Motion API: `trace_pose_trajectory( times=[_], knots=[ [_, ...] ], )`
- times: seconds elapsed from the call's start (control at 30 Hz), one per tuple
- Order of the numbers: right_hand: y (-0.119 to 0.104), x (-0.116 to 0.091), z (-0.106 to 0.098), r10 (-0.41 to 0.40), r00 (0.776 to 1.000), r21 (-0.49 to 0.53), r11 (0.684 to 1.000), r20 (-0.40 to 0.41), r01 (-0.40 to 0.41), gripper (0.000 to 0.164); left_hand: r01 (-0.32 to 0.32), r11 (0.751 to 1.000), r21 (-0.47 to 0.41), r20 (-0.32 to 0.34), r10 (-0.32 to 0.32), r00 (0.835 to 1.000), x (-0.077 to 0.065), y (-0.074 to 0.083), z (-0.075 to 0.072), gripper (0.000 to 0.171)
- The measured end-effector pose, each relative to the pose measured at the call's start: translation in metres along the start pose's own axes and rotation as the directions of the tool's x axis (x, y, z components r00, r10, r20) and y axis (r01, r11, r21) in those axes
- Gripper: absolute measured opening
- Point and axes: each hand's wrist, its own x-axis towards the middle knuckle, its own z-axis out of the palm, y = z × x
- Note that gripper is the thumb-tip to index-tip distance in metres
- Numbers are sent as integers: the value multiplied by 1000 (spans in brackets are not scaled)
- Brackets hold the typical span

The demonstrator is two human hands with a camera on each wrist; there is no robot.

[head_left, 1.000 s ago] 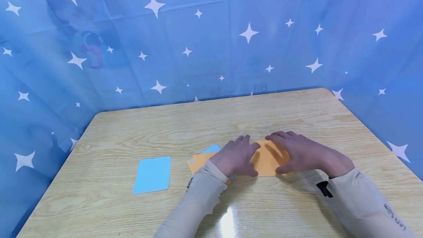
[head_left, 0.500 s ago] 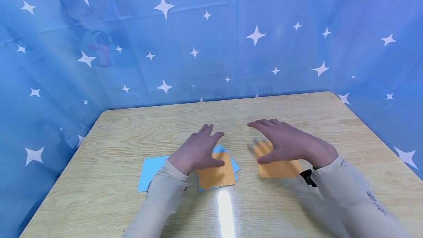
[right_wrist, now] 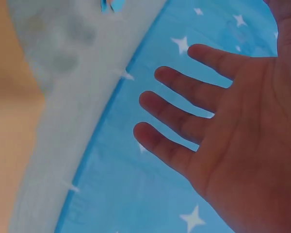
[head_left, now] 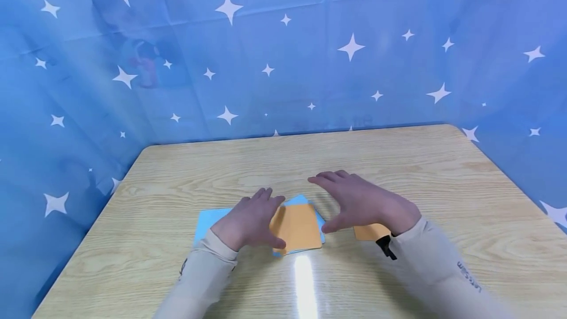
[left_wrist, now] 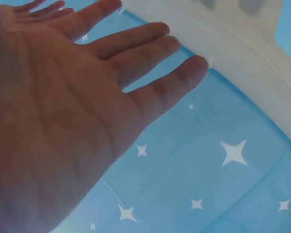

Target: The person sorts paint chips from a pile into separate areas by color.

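Note:
An orange square card (head_left: 301,228) lies uppermost on a small pile, with corners of blue cards (head_left: 300,199) showing beneath it. Just left of the pile is my left hand (head_left: 252,218), fingers spread, overlapping the orange card's left edge in the head view. On the pile's right side my right hand (head_left: 363,203) hovers with thumb and fingers apart, palm turned inward. Both palms look bare in the wrist views. Partly hidden behind my right wrist, another orange card (head_left: 370,233) lies on the table. A separate blue card (head_left: 210,220) shows behind my left hand.
The light wooden table (head_left: 177,176) reaches back to a blue curtain (head_left: 266,38) printed with white stars. A bright strip of reflected light (head_left: 305,284) falls on the tabletop in front of the pile.
Both hands have shifted left, from around the right-hand orange card to either side of the pile. That orange card stays on the table. The head view has turned slightly.

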Motion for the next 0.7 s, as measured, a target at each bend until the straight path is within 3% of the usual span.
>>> trace_pose_trajectory(
  times=[0.27, 0.7],
  knots=[
    [-19, 14, 31, -55, 994, -2, 998, 99, 55, 102, -24, 996, 83, 19, 22, 1000, 2, 6, 15, 87],
    [-25, 19, 44, -77, 994, -31, 996, 76, 79, 92, -73, 993, 96, -2, 74, 997, 0, 10, 17, 80]
  ],
)
